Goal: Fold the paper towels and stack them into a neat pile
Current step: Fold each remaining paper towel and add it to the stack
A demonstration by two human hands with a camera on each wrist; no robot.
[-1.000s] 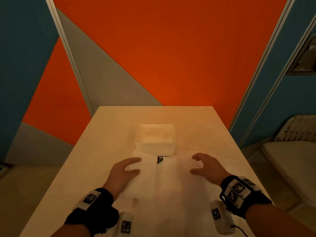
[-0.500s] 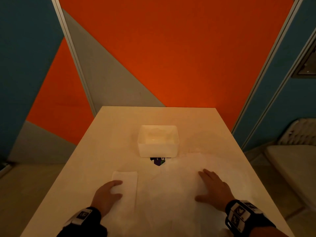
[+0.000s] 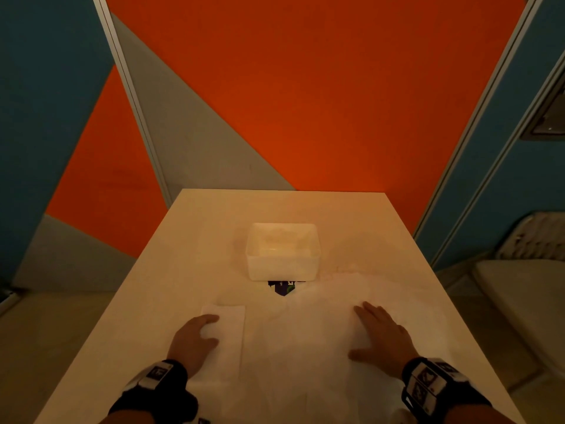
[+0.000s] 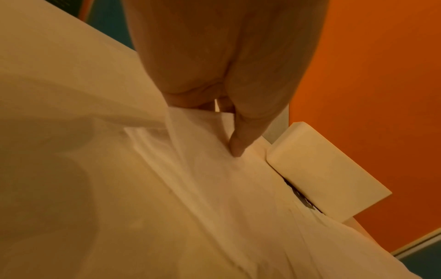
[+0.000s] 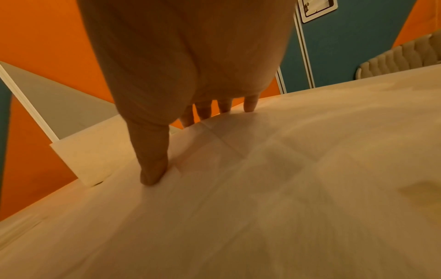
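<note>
The left hand (image 4: 226, 56) pinches a white sheet (image 4: 214, 198) beside a white box (image 4: 329, 179).

Ahead of you a big orange wall (image 3: 336, 87) fills the view, cut by a grey wedge (image 3: 195, 142) low on its left and edged by slanting white strips (image 3: 128, 87). Teal panels stand to your left (image 3: 36, 87) and right (image 3: 504, 166), the right one carrying a recessed metal handle (image 3: 550, 117). You stand at a pale table (image 3: 189, 240) that runs toward that wall under warm, dim light, with a cushioned chair (image 3: 526, 301) on your right and beige floor (image 3: 46, 347) on your left
</note>
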